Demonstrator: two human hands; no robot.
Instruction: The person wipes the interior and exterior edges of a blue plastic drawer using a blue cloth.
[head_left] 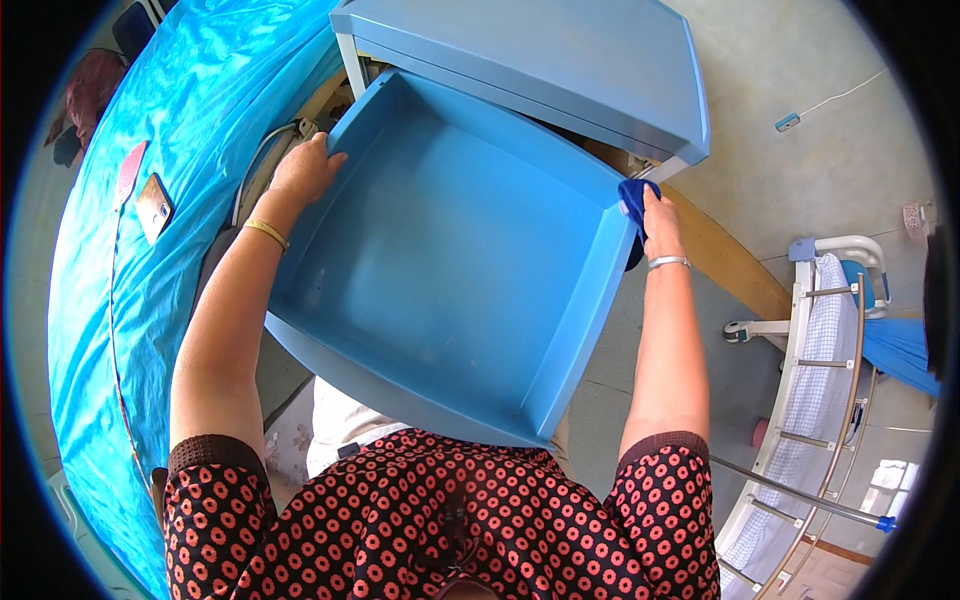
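A wide blue drawer (440, 240), with nothing inside, is in front of me, tilted and reaching almost to my body. Its far end is next to the blue bedside cabinet (540, 50); I cannot tell whether the two still join. My left hand (307, 168) grips the drawer's left wall near the far corner, fingers over the rim. At the far right corner, my right hand (662, 222) is closed on a dark blue cloth (637, 200), which is pressed against the rim. Part of the cloth hangs outside the drawer wall.
Left of me, a bed under a shiny blue sheet (90, 340) bears a phone (154, 207) and a pink swatter-like paddle (130, 172). To the right stands a wheeled bed with metal side rails (858, 350). A small blue box (787, 122) with a white cord lies beyond the cabinet.
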